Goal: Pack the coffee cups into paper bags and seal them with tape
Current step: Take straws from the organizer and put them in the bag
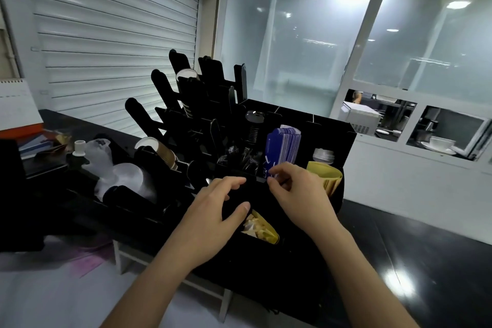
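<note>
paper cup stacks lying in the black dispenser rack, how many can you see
2 visible: one paper cup stack lies high at the back of the black rack, another lies lower at the front left, white rim showing. Other slots are too dark; more may be hidden.

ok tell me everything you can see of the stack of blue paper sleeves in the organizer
The stack of blue paper sleeves stands upright, leaning slightly, in a compartment of the black organizer, right of a stack of black lids. They look like thin flat card or paper pieces pressed together, deep blue with pale edges and faint white print low down. The right hand has fingertips at the stack's lower front; actual contact is unclear.
</note>
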Tool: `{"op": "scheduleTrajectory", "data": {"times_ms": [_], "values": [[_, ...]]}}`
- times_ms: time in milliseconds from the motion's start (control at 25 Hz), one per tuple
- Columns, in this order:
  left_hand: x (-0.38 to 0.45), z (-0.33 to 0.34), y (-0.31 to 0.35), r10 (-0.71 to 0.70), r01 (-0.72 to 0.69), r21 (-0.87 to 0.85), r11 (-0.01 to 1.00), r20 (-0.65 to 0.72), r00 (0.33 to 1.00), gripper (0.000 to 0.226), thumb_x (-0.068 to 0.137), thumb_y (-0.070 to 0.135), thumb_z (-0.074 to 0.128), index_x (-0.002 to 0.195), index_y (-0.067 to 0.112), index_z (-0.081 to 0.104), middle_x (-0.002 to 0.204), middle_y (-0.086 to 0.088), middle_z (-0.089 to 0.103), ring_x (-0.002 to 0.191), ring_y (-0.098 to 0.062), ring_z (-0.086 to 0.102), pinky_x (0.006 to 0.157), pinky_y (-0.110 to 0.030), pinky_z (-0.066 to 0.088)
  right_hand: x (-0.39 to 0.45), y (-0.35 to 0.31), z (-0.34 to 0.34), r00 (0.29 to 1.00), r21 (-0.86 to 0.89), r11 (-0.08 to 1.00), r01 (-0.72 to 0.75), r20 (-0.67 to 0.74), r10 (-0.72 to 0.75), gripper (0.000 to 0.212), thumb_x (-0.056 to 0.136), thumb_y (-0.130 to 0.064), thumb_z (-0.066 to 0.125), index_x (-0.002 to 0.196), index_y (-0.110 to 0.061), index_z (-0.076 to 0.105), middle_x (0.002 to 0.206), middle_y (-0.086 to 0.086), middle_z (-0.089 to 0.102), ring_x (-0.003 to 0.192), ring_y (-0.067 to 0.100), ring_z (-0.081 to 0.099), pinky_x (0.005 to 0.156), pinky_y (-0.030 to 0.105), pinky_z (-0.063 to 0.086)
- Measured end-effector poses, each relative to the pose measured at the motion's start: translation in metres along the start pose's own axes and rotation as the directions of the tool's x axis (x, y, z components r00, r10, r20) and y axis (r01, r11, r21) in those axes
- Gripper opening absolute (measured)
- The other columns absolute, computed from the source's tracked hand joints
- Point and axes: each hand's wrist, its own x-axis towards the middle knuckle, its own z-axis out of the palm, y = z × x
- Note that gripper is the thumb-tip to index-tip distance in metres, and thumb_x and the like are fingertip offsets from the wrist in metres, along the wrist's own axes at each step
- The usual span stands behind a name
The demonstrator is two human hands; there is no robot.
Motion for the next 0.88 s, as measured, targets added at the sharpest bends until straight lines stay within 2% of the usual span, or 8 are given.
{"op": "scheduleTrajectory", "data": {"times_ms": [120, 240, 440, 520, 640, 720, 880], "values": [[0.012, 0.006, -0.011, -0.012, 0.012, -0.002, 1.000, 0.001, 1.000, 0.047, 0.095, 0.050, 0.053, 0.140, 0.047, 0.041, 0.129, 0.031, 0.046, 0.119, 0.005, 0.044, 0.102, -0.031, 0.046, 0.024, 0.004, 0.018, 1.000, -0.071, 0.997, -0.006, 0.007, 0.006, 0.024, 0.096, -0.037, 0.063, 0.118, -0.028, 0.067, 0.092, -0.015, 0.066, 0.079, 0.001, 0.061, 0.070, 0.023, 0.056], [0.022, 0.010, -0.018, -0.022, 0.022, -0.009, 1.000, -0.001, 1.000, 0.047, 0.095, 0.049, 0.054, 0.140, 0.046, 0.041, 0.129, 0.029, 0.046, 0.119, 0.004, 0.045, 0.103, -0.032, 0.045, 0.041, 0.008, 0.033, 1.000, -0.126, 0.992, -0.012, 0.022, 0.015, 0.026, 0.095, -0.040, 0.063, 0.118, -0.028, 0.067, 0.093, -0.013, 0.067, 0.082, 0.007, 0.063, 0.074, 0.032, 0.059], [0.036, 0.016, -0.029, -0.035, 0.034, -0.024, 0.999, -0.011, 0.999, 0.048, 0.095, 0.047, 0.054, 0.141, 0.045, 0.041, 0.129, 0.028, 0.047, 0.119, 0.003, 0.045, 0.103, -0.032, 0.045, 0.063, 0.009, 0.052, 0.998, -0.251, 0.968, 0.013, 0.056, 0.001, 0.037, 0.098, -0.041, 0.057, 0.132, -0.024, 0.059, 0.106, -0.002, 0.065, 0.095, 0.020, 0.065, 0.078, 0.042, 0.058], [0.039, 0.018, -0.034, -0.046, 0.046, -0.033, 0.998, -0.011, 0.999, 0.047, 0.096, 0.047, 0.054, 0.141, 0.045, 0.041, 0.130, 0.028, 0.047, 0.120, 0.003, 0.045, 0.104, -0.032, 0.045, 0.071, 0.006, 0.060, 0.998, -0.341, 0.940, 0.018, 0.059, 0.003, 0.036, 0.101, -0.040, 0.052, 0.130, -0.020, 0.060, 0.111, 0.003, 0.063, 0.098, 0.027, 0.065, 0.075, 0.040, 0.055], [0.039, 0.022, -0.040, -0.058, 0.057, -0.043, 0.997, -0.006, 0.998, 0.048, 0.095, 0.047, 0.054, 0.141, 0.044, 0.041, 0.131, 0.029, 0.047, 0.121, 0.004, 0.044, 0.104, -0.032, 0.044, 0.085, 0.001, 0.071, 0.998, -0.468, 0.883, -0.022, 0.035, 0.044, 0.030, 0.104, -0.036, 0.047, 0.115, -0.015, 0.064, 0.110, 0.007, 0.064, 0.094, 0.031, 0.066, 0.069, 0.037, 0.046], [0.039, 0.023, -0.043, -0.065, 0.065, -0.051, 0.997, -0.005, 0.998, 0.048, 0.095, 0.046, 0.055, 0.142, 0.044, 0.042, 0.130, 0.029, 0.047, 0.121, 0.004, 0.044, 0.105, -0.031, 0.044, 0.096, 0.000, 0.076, 0.996, -0.516, 0.855, -0.048, 0.039, 0.079, 0.024, 0.102, -0.030, 0.051, 0.109, -0.012, 0.066, 0.108, 0.009, 0.064, 0.094, 0.033, 0.066, 0.068, 0.037, 0.044], [0.040, 0.025, -0.049, -0.075, 0.075, -0.065, 0.995, -0.004, 0.997, 0.047, 0.096, 0.044, 0.056, 0.141, 0.043, 0.043, 0.131, 0.029, 0.047, 0.122, 0.005, 0.044, 0.105, -0.029, 0.043, 0.107, 0.000, 0.082, 0.989, -0.542, 0.837, -0.068, 0.071, 0.127, 0.020, 0.097, -0.025, 0.060, 0.112, -0.014, 0.066, 0.109, 0.009, 0.066, 0.098, 0.033, 0.067, 0.069, 0.037, 0.042]]}}
